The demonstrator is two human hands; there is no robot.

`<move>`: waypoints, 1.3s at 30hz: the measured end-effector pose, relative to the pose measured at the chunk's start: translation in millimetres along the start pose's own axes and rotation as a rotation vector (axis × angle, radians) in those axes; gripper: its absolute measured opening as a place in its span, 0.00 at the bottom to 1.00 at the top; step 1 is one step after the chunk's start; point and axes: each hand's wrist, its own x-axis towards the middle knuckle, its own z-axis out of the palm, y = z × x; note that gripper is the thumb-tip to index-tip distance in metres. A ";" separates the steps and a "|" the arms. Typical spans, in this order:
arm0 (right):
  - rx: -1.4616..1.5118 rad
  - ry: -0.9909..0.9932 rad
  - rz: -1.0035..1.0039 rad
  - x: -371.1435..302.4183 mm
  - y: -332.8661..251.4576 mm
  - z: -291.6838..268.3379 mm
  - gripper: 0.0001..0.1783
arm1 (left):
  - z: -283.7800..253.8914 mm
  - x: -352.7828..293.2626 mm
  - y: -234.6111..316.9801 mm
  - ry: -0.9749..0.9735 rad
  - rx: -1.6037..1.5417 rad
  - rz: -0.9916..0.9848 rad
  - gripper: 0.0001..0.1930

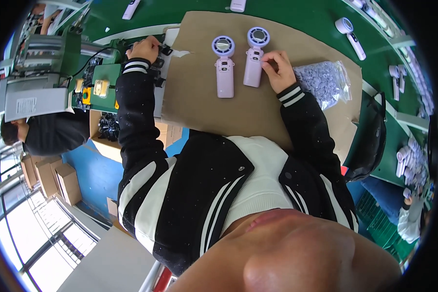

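Note:
Two pink-and-lilac handheld fans lie on the brown cardboard sheet (pixel 194 104) before me, their round heads away from me. My right hand (pixel 280 72) is beside the right fan (pixel 252 68), fingers curled toward the thumb with the tips at the fan's edge. What they pinch, if anything, is too small to make out. The left fan (pixel 225 78) lies untouched. At the far left, my left hand (pixel 143 50) reaches over small black parts (pixel 166 49) along the sheet's edge. Its fingers are bent down among them, and their tips are hidden.
A clear plastic bag (pixel 323 82) of small lilac pieces lies right of my right hand. Green machinery (pixel 104 87) and an open carton (pixel 107 144) of black parts stand left. A black bag (pixel 370 141) hangs at the right edge. More fans (pixel 350 38) lie on the green surface.

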 end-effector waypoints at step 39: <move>0.090 0.228 -0.021 15.6 -7.5 16.1 0.07 | 8.1 -86.2 210.7 -0.060 -1.674 0.310 0.12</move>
